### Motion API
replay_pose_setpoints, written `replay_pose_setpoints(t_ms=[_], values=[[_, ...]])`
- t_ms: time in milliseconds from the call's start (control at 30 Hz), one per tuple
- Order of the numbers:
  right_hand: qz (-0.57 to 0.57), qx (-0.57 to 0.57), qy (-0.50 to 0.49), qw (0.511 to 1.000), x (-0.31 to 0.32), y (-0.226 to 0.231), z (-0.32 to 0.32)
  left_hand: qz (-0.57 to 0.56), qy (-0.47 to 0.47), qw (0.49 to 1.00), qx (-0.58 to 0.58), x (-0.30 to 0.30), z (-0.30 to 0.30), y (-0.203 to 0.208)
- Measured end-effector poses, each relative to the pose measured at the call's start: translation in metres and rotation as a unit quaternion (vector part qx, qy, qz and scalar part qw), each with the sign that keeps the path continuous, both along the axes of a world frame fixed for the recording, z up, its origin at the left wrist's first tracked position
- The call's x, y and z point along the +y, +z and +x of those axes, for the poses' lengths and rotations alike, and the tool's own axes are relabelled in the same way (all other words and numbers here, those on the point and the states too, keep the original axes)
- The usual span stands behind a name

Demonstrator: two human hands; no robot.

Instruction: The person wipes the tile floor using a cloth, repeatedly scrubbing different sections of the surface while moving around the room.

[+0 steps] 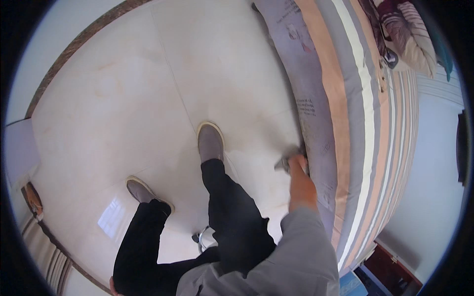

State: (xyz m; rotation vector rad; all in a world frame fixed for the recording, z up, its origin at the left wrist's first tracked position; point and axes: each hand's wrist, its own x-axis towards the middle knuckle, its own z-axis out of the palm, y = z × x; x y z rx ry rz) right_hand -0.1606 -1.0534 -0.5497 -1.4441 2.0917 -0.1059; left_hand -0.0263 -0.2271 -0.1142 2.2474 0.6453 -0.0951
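Note:
My right hand [297,162] reaches down beside the bed's lower edge, close to the floor. Its fingers are closed around a small grey thing [283,165], blurred by motion and too indistinct to name. Next to that hand hangs the purple-grey border of the striped bedspread [340,113]. Only a sliver of my left hand [114,287] shows, against my black-trousered leg at the lower edge; its fingers are mostly hidden.
My feet in grey shoes [211,140] stand on the pale tiled floor [123,89]. A shiny metal chair base [205,238] shows beneath me. Folded clothes [407,37] lie on the bed at the far right. Striped curtains [42,251] hang at the lower left.

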Motion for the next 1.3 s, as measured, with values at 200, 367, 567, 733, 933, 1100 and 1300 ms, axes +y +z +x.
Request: replay_pose_setpoints(t_ms=[200,367,567,733,933,1100,1300], values=[[-0.121,0.058,0.289,0.948,0.137,0.015,0.066,0.07,-0.021,0.997,-0.001,-0.008,-0.014,0.03],[-0.154,-0.108,0.452,0.872,0.206,0.06,0.249,0.067,-0.021,0.997,-0.026,-0.014,-0.036,0.017],[-0.208,0.017,0.64,0.74,0.219,0.013,0.186,0.04,-0.005,0.983,-0.178,-0.045,-0.084,0.01],[-0.165,0.369,0.521,0.752,0.103,-0.008,-0.01,0.118,-0.062,0.991,0.001,-0.046,-0.107,0.024],[-0.205,0.097,0.406,0.885,0.097,0.019,-0.043,0.101,-0.06,0.993,-0.006,-0.041,-0.137,0.013],[-0.141,-0.068,0.628,0.762,0.248,0.029,0.076,0.125,-0.068,0.99,-0.006,-0.031,-0.164,0.012],[-0.251,-0.01,0.636,0.73,0.208,-0.022,-0.009,0.089,-0.093,0.992,-0.003,-0.031,-0.183,0.004]])
